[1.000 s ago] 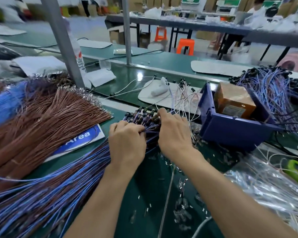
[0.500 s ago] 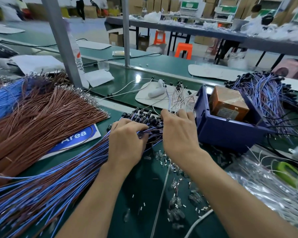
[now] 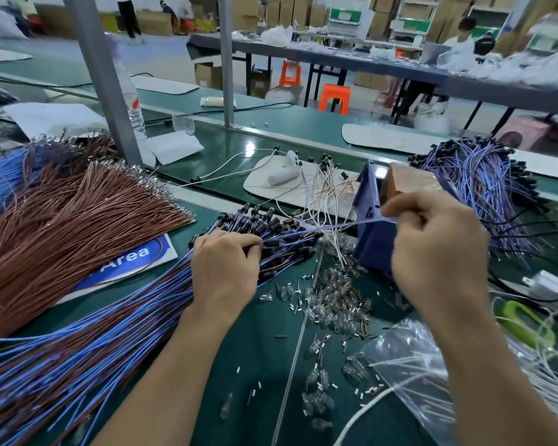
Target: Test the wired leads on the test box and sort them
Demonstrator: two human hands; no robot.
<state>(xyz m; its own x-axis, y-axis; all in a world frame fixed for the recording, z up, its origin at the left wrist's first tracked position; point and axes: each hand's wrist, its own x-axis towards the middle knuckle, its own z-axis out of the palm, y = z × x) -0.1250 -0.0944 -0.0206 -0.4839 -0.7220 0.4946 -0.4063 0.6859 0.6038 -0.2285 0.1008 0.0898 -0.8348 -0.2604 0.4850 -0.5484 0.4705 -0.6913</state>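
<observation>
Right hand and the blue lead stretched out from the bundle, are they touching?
Touching. The head view shows the right hand pinching the blue lead, which runs taut into its grip.

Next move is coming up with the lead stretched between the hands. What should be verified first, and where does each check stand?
1. Right hand pinches a single blue lead: ok.
2. Left hand grips the bundle to steady it: ok.
3. Lead's far end free of the bundle: cannot tell.
4. Test box identified: cannot tell; only a brown box in the blue bin shows.
5. Sorted pile beside the bin: ok.
</observation>
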